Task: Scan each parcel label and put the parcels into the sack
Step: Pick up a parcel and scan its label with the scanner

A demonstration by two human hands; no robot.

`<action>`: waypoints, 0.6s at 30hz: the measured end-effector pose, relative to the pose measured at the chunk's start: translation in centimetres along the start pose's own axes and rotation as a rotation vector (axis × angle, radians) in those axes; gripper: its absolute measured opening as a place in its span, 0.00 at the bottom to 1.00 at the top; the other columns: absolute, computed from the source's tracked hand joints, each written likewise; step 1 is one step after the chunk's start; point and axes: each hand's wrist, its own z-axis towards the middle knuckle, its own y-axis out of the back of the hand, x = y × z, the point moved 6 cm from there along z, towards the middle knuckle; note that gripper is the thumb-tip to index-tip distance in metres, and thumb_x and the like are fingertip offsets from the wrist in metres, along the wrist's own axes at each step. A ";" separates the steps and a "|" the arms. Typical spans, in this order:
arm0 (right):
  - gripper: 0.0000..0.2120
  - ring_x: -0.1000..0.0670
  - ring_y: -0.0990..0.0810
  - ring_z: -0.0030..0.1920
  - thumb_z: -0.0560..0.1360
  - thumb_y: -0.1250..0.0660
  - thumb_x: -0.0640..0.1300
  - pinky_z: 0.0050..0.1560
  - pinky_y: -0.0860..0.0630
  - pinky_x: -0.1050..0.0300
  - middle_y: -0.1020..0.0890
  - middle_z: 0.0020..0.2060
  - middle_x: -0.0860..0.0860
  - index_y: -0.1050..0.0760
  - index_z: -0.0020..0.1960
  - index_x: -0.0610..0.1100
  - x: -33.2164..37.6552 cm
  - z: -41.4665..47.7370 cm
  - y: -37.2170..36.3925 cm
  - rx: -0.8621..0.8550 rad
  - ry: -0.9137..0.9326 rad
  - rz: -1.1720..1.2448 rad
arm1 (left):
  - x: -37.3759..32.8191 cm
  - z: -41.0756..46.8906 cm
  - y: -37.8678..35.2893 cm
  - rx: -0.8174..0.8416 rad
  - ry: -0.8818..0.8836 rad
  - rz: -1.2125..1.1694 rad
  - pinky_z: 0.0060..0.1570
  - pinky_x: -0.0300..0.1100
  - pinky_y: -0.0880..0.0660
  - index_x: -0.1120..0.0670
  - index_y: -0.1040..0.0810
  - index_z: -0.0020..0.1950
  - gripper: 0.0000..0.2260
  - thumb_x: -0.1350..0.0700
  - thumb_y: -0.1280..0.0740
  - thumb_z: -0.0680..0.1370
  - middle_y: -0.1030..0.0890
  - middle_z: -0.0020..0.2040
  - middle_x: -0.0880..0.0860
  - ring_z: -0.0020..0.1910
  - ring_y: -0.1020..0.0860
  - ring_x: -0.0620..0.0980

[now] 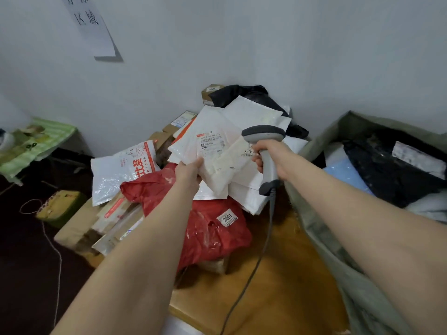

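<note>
Nearest us, the grey cable (256, 262) trails over a wooden surface (290, 286). Beyond it lies a red parcel (208, 238) with a sticker (227, 217) reading 2001. Above that, our left hand (189, 172) pinches the lower edge of a white parcel (191, 143), thumb on top and fingers curled beneath, with its printed label (211, 141) facing up. Our right hand (273, 158) is wrapped round the handle of the scanner (263, 134), whose head sits by the parcel's right edge; it is perhaps touching, but the view is too soft to say. To the right stands the open grey-green sack (312, 226), with a black parcel (387, 170) and a blue parcel (343, 172) inside. Further back, white mailers (251, 112), cardboard boxes (77, 228) and a black bag (249, 95) are heaped by the wall, where a paper sheet (92, 25) hangs.
</note>
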 end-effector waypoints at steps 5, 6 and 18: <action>0.05 0.54 0.27 0.21 0.76 0.35 0.37 0.24 0.27 0.63 0.22 0.26 0.46 0.27 0.41 0.39 -0.8 -2.4 3.7 -0.012 -0.004 0.058 | 1.5 -4.1 -2.0 0.017 -0.012 0.021 0.38 0.46 0.22 0.61 0.26 0.64 0.16 0.68 0.33 0.76 0.20 0.57 0.57 0.50 0.21 0.56; 0.05 0.54 0.27 0.20 0.76 0.35 0.37 0.24 0.27 0.63 0.22 0.26 0.46 0.27 0.41 0.39 -0.9 -3.0 4.3 -0.010 -0.001 0.073 | 1.9 -5.0 -2.3 0.022 -0.012 0.023 0.38 0.46 0.22 0.61 0.26 0.64 0.16 0.68 0.33 0.76 0.20 0.57 0.57 0.49 0.21 0.56; 0.11 0.53 0.24 0.25 0.77 0.33 0.39 0.28 0.23 0.61 0.20 0.35 0.42 0.26 0.58 0.36 -5.9 -13.3 14.5 -0.083 0.012 0.127 | 11.1 -17.3 -6.8 0.119 0.069 0.011 0.48 0.54 0.21 0.59 0.26 0.58 0.13 0.69 0.33 0.76 0.20 0.55 0.57 0.50 0.20 0.57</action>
